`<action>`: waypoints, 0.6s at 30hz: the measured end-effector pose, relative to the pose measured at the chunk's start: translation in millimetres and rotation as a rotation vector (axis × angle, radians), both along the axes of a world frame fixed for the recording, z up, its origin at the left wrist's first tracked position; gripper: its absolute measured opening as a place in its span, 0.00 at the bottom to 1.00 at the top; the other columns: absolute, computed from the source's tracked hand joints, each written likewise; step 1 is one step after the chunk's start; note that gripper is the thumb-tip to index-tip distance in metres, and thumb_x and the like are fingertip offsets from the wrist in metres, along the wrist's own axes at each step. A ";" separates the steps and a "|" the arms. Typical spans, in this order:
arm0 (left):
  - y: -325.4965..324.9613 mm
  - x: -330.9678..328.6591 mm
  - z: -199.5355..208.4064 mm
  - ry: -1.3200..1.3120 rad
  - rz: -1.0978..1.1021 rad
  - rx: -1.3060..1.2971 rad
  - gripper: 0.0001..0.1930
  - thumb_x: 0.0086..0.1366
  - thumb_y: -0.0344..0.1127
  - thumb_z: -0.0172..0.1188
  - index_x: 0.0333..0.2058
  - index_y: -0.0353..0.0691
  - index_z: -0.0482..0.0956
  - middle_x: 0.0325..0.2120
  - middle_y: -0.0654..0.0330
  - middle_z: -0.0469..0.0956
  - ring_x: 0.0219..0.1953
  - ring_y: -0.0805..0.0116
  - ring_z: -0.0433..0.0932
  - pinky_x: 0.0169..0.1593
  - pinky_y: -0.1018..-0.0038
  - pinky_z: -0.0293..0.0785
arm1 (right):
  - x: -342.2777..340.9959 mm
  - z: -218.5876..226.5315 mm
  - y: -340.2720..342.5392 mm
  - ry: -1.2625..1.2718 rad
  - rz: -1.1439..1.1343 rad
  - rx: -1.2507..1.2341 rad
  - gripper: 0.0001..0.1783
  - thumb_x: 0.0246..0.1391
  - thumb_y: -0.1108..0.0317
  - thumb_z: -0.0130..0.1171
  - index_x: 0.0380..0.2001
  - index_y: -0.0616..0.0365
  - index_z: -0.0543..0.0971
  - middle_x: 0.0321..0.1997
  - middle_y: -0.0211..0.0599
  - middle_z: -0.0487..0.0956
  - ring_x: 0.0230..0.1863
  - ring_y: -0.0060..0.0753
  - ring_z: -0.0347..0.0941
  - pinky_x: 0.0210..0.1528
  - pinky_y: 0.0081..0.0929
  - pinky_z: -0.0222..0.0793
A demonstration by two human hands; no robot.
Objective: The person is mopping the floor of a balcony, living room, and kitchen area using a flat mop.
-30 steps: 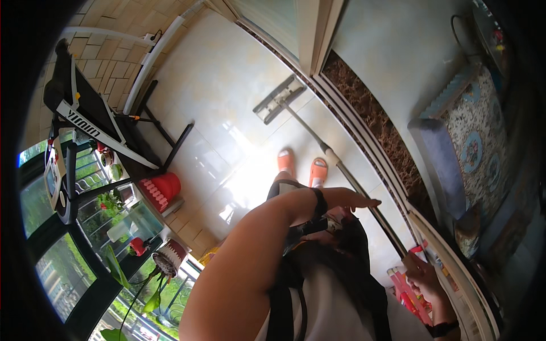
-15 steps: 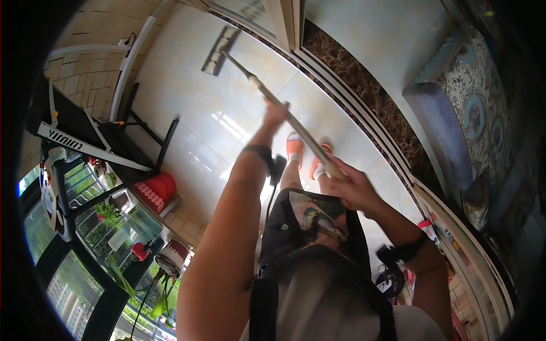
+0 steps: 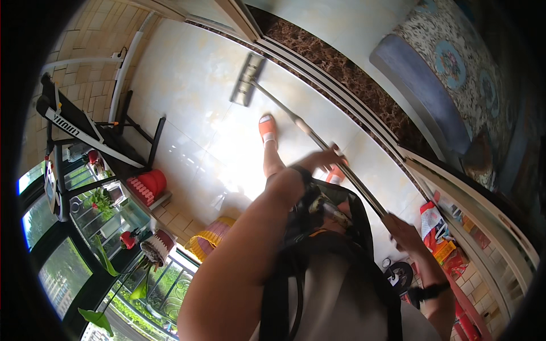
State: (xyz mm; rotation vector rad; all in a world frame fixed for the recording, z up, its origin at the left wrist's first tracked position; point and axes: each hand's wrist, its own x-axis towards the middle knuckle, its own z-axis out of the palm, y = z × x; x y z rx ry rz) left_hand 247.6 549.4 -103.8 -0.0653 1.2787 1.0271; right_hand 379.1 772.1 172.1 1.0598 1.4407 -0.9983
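A flat mop point(image 3: 278, 104) slants across the floor, its wide rectangular head point(image 3: 248, 79) against the tiles ahead of me. Partway down the pole, my left hand point(image 3: 323, 159) is closed around it. My right hand point(image 3: 402, 233) grips the pole's near end, low and to the right. The mop head is slightly blurred. Below the pole stand my feet in orange slippers point(image 3: 267, 128), the left one stepped forward and the other partly hidden by the left hand.
A sliding door track point(image 3: 341, 94) runs along the right, with a patterned sofa point(image 3: 443, 62) beyond. On the left are an exercise machine with a black frame point(image 3: 94, 139), a red stool point(image 3: 149, 184) and potted plants point(image 3: 158, 248). Colourful bags point(image 3: 443, 244) lie at the right.
The mop head has drawn back toward me and to the right in view. Both hands have moved right and nearer to me, still on the pole. My left foot has stepped forward.
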 end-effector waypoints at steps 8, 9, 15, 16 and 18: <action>127.5 94.5 94.5 0.026 -0.492 0.208 0.32 0.58 0.63 0.39 0.49 0.41 0.61 0.45 0.54 0.67 0.36 0.60 0.73 0.37 0.66 0.72 | 126.6 78.3 119.5 -0.012 -0.221 -0.042 0.29 0.48 0.57 0.55 0.54 0.54 0.65 0.16 0.26 0.65 0.09 0.13 0.56 0.08 0.12 0.49; 123.6 92.6 87.0 0.068 -0.496 0.192 0.32 0.58 0.63 0.39 0.49 0.41 0.61 0.44 0.54 0.67 0.35 0.60 0.73 0.37 0.66 0.72 | 117.2 75.0 118.7 -0.063 -0.185 -0.015 0.30 0.48 0.59 0.54 0.55 0.54 0.63 0.16 0.28 0.67 0.09 0.14 0.57 0.08 0.12 0.49; 46.7 65.9 -40.2 1.096 -0.557 0.482 0.25 0.59 0.53 0.41 0.39 0.35 0.72 0.32 0.49 0.75 0.31 0.55 0.76 0.35 0.64 0.73 | 62.2 28.7 50.6 0.019 -0.370 -0.203 0.22 0.50 0.56 0.54 0.47 0.54 0.69 0.15 0.28 0.67 0.06 0.15 0.54 0.06 0.13 0.46; 39.4 34.6 18.7 0.507 -0.270 0.078 0.21 0.60 0.47 0.42 0.36 0.34 0.72 0.27 0.45 0.75 0.33 0.52 0.75 0.38 0.61 0.70 | 55.6 16.7 46.1 0.014 -0.420 -0.195 0.21 0.51 0.54 0.52 0.44 0.54 0.70 0.15 0.28 0.67 0.06 0.16 0.54 0.06 0.13 0.46; -0.7 0.4 -5.8 0.619 -0.261 -0.044 0.20 0.59 0.47 0.42 0.37 0.36 0.73 0.33 0.49 0.76 0.37 0.53 0.75 0.40 0.60 0.69 | 19.6 -5.5 26.3 -0.103 -0.452 -0.326 0.18 0.53 0.53 0.49 0.42 0.51 0.70 0.15 0.28 0.67 0.06 0.18 0.54 0.06 0.14 0.47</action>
